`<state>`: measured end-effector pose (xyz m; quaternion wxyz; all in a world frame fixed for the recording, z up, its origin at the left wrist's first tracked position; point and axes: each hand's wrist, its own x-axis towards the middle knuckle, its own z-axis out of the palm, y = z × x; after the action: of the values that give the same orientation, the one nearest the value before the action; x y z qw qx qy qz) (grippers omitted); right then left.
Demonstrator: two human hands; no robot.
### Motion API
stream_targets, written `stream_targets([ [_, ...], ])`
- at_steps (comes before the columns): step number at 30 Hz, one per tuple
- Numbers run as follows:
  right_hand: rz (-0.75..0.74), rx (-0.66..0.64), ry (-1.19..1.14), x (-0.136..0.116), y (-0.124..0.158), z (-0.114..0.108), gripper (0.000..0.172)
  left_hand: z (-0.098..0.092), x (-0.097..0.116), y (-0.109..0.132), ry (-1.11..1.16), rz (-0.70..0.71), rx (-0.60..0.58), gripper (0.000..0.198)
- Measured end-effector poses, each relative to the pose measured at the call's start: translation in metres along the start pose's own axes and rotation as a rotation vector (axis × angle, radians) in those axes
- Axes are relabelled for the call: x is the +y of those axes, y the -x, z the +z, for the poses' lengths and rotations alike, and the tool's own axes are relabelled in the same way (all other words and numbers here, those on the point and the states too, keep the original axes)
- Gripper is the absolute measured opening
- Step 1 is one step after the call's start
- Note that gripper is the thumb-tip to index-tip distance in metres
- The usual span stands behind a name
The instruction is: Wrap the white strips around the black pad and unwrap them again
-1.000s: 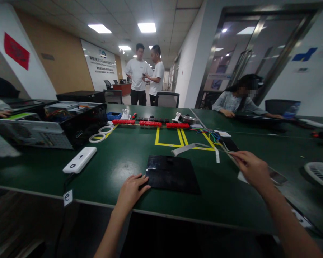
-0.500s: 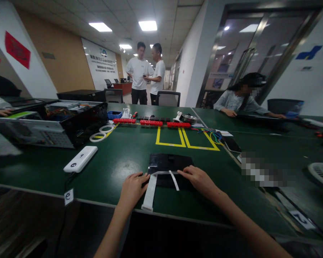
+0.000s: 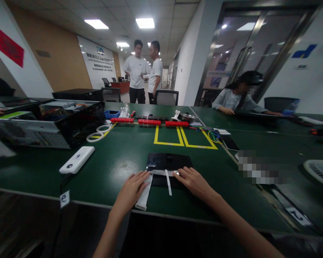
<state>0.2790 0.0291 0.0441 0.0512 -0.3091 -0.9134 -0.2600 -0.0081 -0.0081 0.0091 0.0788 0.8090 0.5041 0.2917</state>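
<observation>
A flat black panel (image 3: 169, 161) lies on the green table near the front edge. A white flat ribbon cable (image 3: 144, 195) runs across the panel's near side and bends down toward the table edge, with a thin white strip (image 3: 168, 182) branching off it. My left hand (image 3: 130, 190) rests flat on the cable at the panel's left corner, fingers stretched. My right hand (image 3: 195, 182) presses the cable's right end onto the panel, fingers extended.
A white power bank (image 3: 76, 159) lies to the left. An open computer case (image 3: 45, 123) stands at far left, with white tape rings (image 3: 96, 137) beside it. Yellow tape squares (image 3: 184, 138), red strips (image 3: 149, 122) and coloured wires (image 3: 211, 134) lie beyond. A fan (image 3: 320, 172) sits at right. People stand and sit behind.
My right hand carried the white ribbon cable from the right side of the table over to the black panel and laid it down. Both hands now press it flat.
</observation>
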Motion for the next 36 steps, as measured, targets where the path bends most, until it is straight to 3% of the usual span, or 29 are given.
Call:
stream_targets([
  [6,0.022,-0.016,-0.054,-0.003,0.000,-0.002,0.039,0.001,0.005,0.001,-0.149,0.017,-0.107,0.040],
  [16,0.031,-0.053,-0.102,-0.005,-0.001,0.000,0.039,0.002,0.006,0.000,-0.166,0.006,-0.125,0.040],
  [22,0.110,-0.100,-0.320,-0.010,-0.006,-0.006,0.035,0.004,0.003,0.001,-0.161,0.006,-0.140,0.041],
  [25,0.100,-0.140,-0.473,-0.018,-0.012,-0.013,0.046,0.004,0.003,0.000,-0.161,0.005,-0.129,0.040],
  [31,0.091,-0.361,-0.688,-0.029,-0.023,-0.022,0.073,0.003,0.004,0.000,-0.150,0.007,-0.131,0.039],
  [36,0.087,-0.384,-0.708,-0.030,-0.020,-0.018,0.079,0.004,0.003,0.000,-0.148,0.001,-0.121,0.038],
])
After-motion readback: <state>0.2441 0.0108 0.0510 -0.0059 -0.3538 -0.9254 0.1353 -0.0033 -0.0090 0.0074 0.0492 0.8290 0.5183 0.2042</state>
